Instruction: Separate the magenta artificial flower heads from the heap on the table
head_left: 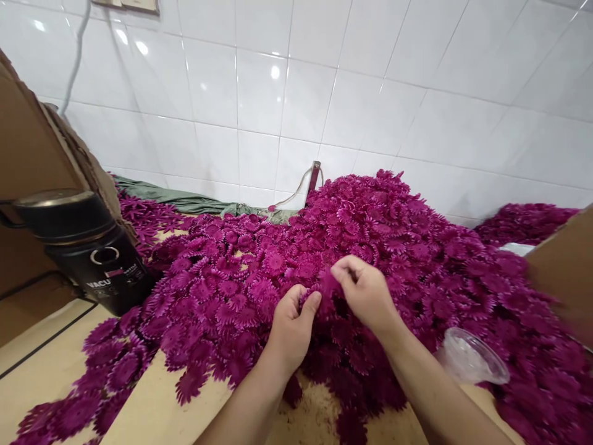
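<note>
A large heap of magenta artificial flower pieces with fringed petals spreads in front of me. My right hand pinches one fabric flower piece, slightly blurred, between thumb and fingers above the heap. Just left of it, my left hand is closed, thumb against fingers, with a bit of magenta showing at the fingertips. That bit looks like part of a flower piece, mostly hidden by the thumb. Both hands are close together, a small gap between them, over the near side of the heap.
A black vacuum bottle leans at left beside a cardboard box. At right stand a clear plastic tub and another cardboard piece. Behind rises a white tiled wall, with green cloth along its base. Bare wooden board shows in front.
</note>
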Tool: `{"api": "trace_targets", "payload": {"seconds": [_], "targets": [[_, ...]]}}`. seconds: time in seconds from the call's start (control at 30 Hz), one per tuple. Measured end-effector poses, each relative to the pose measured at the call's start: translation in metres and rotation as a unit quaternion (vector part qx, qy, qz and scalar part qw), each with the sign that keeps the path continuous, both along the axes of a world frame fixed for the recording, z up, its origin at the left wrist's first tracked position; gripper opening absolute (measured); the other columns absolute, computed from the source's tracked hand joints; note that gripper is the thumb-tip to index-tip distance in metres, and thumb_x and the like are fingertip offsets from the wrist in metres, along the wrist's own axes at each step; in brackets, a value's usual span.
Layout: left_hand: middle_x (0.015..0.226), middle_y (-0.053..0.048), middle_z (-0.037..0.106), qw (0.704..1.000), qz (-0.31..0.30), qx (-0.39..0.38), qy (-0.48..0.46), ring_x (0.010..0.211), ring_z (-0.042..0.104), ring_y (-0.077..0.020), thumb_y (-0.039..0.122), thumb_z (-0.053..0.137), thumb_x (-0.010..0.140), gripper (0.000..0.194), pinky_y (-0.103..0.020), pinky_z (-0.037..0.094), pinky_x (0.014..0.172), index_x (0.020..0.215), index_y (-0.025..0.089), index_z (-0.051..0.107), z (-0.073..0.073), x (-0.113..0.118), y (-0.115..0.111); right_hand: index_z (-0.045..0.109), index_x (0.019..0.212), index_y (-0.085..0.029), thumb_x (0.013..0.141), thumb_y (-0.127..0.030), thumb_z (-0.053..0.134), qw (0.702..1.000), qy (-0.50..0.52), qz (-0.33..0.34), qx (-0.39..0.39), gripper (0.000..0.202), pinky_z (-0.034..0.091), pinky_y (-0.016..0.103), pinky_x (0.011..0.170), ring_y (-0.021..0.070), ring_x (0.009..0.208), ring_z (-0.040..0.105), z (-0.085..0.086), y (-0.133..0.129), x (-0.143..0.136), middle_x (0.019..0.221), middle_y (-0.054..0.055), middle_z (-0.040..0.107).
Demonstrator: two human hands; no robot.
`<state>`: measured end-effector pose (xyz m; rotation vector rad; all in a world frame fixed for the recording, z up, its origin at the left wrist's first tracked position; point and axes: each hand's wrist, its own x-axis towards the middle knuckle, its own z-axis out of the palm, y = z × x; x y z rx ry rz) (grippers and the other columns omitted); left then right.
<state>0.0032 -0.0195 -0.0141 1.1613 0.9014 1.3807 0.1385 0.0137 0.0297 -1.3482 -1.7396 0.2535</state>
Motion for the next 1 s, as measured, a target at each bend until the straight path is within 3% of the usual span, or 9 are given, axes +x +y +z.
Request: {"api": "trace_targets", "payload": {"seconds": [0.07, 0.13, 0.27, 0.33, 0.47, 0.6, 0.77, 0.9, 1.0], "targets": [[0.053, 0.007, 0.035, 1.0, -0.008, -0.004, 0.005, 0.052, 0.031, -0.0082, 0.039, 0.055, 0.071, 0.028, -0.02, 0.031, 0.051, 0.058, 0.019, 0.041, 0.003, -0.001, -0.002, 0.051, 0.065, -0.018, 0.073, -0.023, 0.046, 0.99, 0.06, -0.119, 0.035, 0.011, 0.042, 0.03, 0.061, 0.0154, 0.06, 0.051, 0.002, 0.021, 0.02, 0.062, 0.002, 0.054], [0.053, 0.007, 0.039, 1.0, -0.013, -0.017, 0.001, 0.052, 0.034, -0.0085, 0.038, 0.056, 0.07, 0.025, -0.02, 0.032, 0.052, 0.06, 0.018, 0.045, 0.005, -0.001, -0.003, 0.054, 0.073, -0.017, 0.071, -0.022, 0.047, 0.986, 0.095, -0.134, 0.004, 0.008, 0.045, 0.033, 0.061, 0.0161, 0.058, 0.053, 0.003, 0.036, 0.037, 0.063, 0.003, 0.055], [0.069, 0.002, 0.056, 0.999, -0.046, -0.023, -0.014, 0.066, 0.047, -0.0118, 0.033, 0.057, 0.07, 0.017, -0.022, 0.037, 0.064, 0.075, 0.017, 0.057, 0.008, -0.001, -0.003, 0.054, 0.104, -0.016, 0.069, -0.026, 0.054, 0.996, 0.058, -0.067, -0.004, 0.036, 0.049, 0.036, 0.071, 0.0197, 0.082, 0.057, 0.004, 0.03, 0.035, 0.103, 0.012, 0.056], [0.065, 0.002, 0.054, 0.999, -0.044, -0.024, -0.005, 0.062, 0.046, -0.0114, 0.033, 0.058, 0.068, 0.016, -0.022, 0.037, 0.061, 0.071, 0.017, 0.056, 0.007, -0.001, -0.001, 0.056, 0.105, -0.018, 0.071, -0.031, 0.055, 0.999, 0.023, -0.047, 0.013, 0.036, 0.048, 0.035, 0.076, 0.021, 0.092, 0.055, 0.006, 0.012, 0.02, 0.112, 0.013, 0.052], [0.05, 0.007, 0.033, 0.999, 0.01, -0.032, -0.014, 0.05, 0.03, -0.0081, 0.043, 0.061, 0.064, 0.035, -0.021, 0.028, 0.049, 0.051, 0.019, 0.039, 0.001, -0.003, 0.004, 0.06, 0.087, -0.019, 0.076, -0.033, 0.053, 0.992, 0.008, 0.091, -0.091, 0.02, 0.049, 0.028, 0.066, 0.016, 0.072, 0.058, 0.007, -0.026, -0.01, 0.08, 0.005, 0.063], [0.052, 0.007, 0.029, 0.998, -0.005, -0.049, -0.032, 0.052, 0.028, -0.0081, 0.056, 0.056, 0.064, 0.044, -0.021, 0.028, 0.05, 0.051, 0.019, 0.035, -0.001, -0.004, 0.006, 0.06, 0.082, -0.019, 0.076, -0.027, 0.055, 0.973, 0.011, 0.172, -0.156, 0.012, 0.047, 0.025, 0.063, 0.0145, 0.069, 0.058, -0.002, -0.04, -0.024, 0.074, 0.001, 0.063], [0.053, 0.007, 0.032, 1.0, 0.003, -0.009, 0.017, 0.052, 0.028, -0.0083, 0.046, 0.054, 0.07, 0.034, -0.021, 0.028, 0.05, 0.056, 0.018, 0.041, 0.004, -0.003, 0.0, 0.06, 0.075, -0.019, 0.078, -0.022, 0.046, 0.993, 0.015, 0.089, -0.073, 0.015, 0.046, 0.026, 0.063, 0.0148, 0.065, 0.058, -0.007, -0.023, -0.016, 0.069, 0.001, 0.064], [0.054, 0.006, 0.038, 1.0, -0.007, -0.002, 0.015, 0.052, 0.032, -0.0086, 0.034, 0.054, 0.072, 0.019, -0.02, 0.031, 0.052, 0.063, 0.018, 0.048, 0.007, -0.005, -0.006, 0.058, 0.074, -0.017, 0.077, -0.024, 0.043, 0.992, 0.02, -0.121, 0.019, 0.016, 0.045, 0.032, 0.059, 0.0167, 0.055, 0.054, 0.0, 0.007, 0.017, 0.059, 0.002, 0.058], [0.063, 0.002, 0.053, 1.0, -0.015, -0.02, -0.007, 0.06, 0.044, -0.011, 0.029, 0.055, 0.071, 0.012, -0.022, 0.037, 0.06, 0.071, 0.017, 0.056, 0.008, -0.004, -0.006, 0.058, 0.09, -0.015, 0.071, -0.024, 0.05, 0.985, 0.028, -0.166, 0.034, 0.023, 0.047, 0.038, 0.068, 0.0205, 0.07, 0.058, 0.006, 0.025, 0.038, 0.079, 0.009, 0.061]]}}
